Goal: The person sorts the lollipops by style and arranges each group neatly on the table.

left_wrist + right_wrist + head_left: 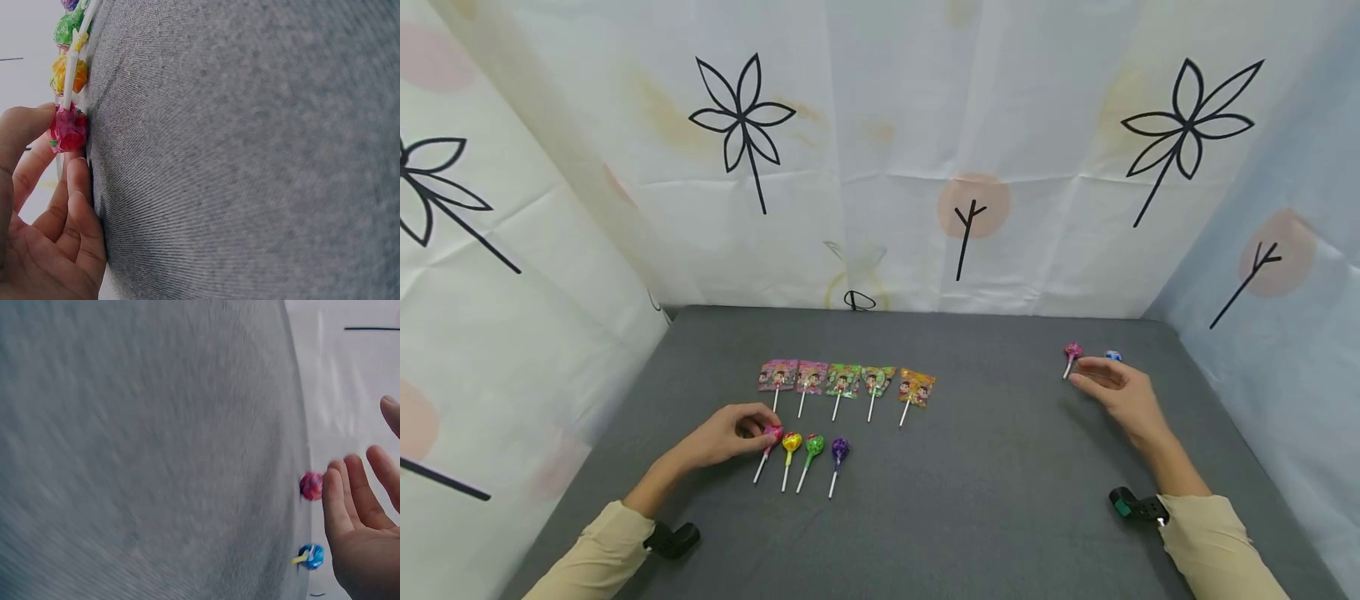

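Observation:
My left hand (730,435) pinches the wrapped head of a pink lollipop (771,434) between thumb and fingers; its white stick points toward me. Beside it on the right, in one row, lie a yellow lollipop (792,442), a green lollipop (814,446) and a purple lollipop (840,450). Far to the right, my right hand (1122,402) hovers with its fingers loosely extended and nothing held. Just beyond its fingertips is another pink lollipop (1072,351). A blue lollipop (310,557) lies behind that hand, partly hidden in the head view.
Behind the lollipop row, flat-wrapped lollipops form a second row: two pink packets (777,376), two green packets (844,381) and an orange packet (917,387). They lie on a grey cloth-covered table (985,500). A white patterned curtain (880,125) hangs along the table's back edge and sides.

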`<move>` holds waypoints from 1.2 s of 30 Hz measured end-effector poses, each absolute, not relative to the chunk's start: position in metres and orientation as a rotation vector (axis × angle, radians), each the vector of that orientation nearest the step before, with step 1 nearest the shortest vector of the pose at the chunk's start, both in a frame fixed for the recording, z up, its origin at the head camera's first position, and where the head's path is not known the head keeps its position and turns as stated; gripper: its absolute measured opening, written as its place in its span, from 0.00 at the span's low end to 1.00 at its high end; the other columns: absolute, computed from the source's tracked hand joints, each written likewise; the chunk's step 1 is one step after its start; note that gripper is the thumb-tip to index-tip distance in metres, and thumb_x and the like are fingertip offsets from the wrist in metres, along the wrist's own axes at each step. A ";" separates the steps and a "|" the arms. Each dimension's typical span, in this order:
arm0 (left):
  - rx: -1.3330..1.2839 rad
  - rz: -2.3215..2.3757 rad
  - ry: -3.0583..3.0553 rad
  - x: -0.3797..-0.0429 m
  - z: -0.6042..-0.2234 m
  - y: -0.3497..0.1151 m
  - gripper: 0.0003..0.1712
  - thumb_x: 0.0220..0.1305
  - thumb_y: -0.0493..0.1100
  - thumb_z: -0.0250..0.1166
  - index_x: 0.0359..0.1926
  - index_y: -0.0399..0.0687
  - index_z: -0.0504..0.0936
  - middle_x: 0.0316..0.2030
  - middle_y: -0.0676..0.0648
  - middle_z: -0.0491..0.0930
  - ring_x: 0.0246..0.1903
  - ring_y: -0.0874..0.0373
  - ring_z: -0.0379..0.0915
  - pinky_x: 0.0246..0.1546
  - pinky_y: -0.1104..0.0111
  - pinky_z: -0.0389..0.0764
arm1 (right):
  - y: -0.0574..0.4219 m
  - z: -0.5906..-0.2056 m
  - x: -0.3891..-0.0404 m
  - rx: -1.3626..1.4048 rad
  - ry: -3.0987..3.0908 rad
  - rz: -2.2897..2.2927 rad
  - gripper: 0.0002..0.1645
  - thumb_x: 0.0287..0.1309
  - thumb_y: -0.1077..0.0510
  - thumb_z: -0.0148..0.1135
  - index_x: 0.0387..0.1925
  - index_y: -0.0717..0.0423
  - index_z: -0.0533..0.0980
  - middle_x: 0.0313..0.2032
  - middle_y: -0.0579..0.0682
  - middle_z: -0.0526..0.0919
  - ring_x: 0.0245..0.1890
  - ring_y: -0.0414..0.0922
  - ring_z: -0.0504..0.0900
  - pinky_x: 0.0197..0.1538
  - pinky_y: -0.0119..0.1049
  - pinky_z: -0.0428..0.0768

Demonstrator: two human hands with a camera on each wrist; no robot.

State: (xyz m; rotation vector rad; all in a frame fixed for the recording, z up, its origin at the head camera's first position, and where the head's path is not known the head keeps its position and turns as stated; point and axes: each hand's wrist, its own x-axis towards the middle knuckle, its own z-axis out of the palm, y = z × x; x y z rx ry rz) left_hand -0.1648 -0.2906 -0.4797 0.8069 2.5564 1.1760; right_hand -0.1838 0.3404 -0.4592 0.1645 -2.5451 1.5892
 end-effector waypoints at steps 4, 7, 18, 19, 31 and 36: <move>0.801 1.183 2.550 -0.164 -0.481 -0.291 0.08 0.69 0.44 0.70 0.47 0.52 0.84 0.39 0.54 0.81 0.35 0.59 0.77 0.35 0.68 0.76 | 0.343 -0.459 -0.191 0.085 -2.576 1.525 0.35 0.66 0.52 0.69 0.65 0.69 0.71 0.59 0.65 0.77 0.53 0.33 0.77 0.45 0.21 0.72; 0.802 1.189 2.548 -0.164 -0.481 -0.291 0.08 0.69 0.44 0.70 0.47 0.51 0.84 0.39 0.54 0.81 0.35 0.59 0.77 0.35 0.68 0.76 | 0.344 -0.458 -0.196 0.042 -2.617 1.497 0.39 0.67 0.48 0.69 0.69 0.67 0.68 0.64 0.68 0.72 0.61 0.50 0.75 0.49 0.27 0.73; 0.833 1.205 2.544 -0.165 -0.482 -0.291 0.07 0.70 0.43 0.69 0.47 0.51 0.84 0.39 0.51 0.82 0.35 0.59 0.77 0.35 0.68 0.76 | 0.343 -0.461 -0.218 0.003 -2.597 1.498 0.45 0.66 0.47 0.69 0.73 0.68 0.62 0.70 0.69 0.64 0.69 0.65 0.63 0.59 0.22 0.67; 0.834 1.206 2.544 -0.165 -0.482 -0.291 0.07 0.70 0.43 0.69 0.47 0.50 0.84 0.39 0.51 0.82 0.34 0.59 0.77 0.35 0.68 0.76 | 0.342 -0.462 -0.219 0.001 -2.594 1.503 0.46 0.66 0.47 0.69 0.73 0.68 0.62 0.70 0.69 0.63 0.69 0.65 0.62 0.60 0.23 0.66; 0.826 1.204 2.548 -0.165 -0.483 -0.292 0.07 0.70 0.43 0.69 0.47 0.50 0.84 0.38 0.53 0.81 0.34 0.59 0.77 0.35 0.67 0.76 | 0.333 -0.467 -0.240 -0.094 -2.563 1.473 0.40 0.64 0.53 0.72 0.68 0.72 0.68 0.65 0.70 0.71 0.66 0.64 0.68 0.57 0.40 0.74; 0.832 1.195 2.555 -0.165 -0.482 -0.291 0.07 0.70 0.43 0.69 0.47 0.52 0.84 0.38 0.54 0.81 0.34 0.59 0.77 0.35 0.67 0.76 | 0.330 -0.470 -0.244 -0.136 -2.539 1.436 0.36 0.62 0.54 0.73 0.64 0.72 0.72 0.59 0.70 0.76 0.57 0.57 0.75 0.42 0.23 0.71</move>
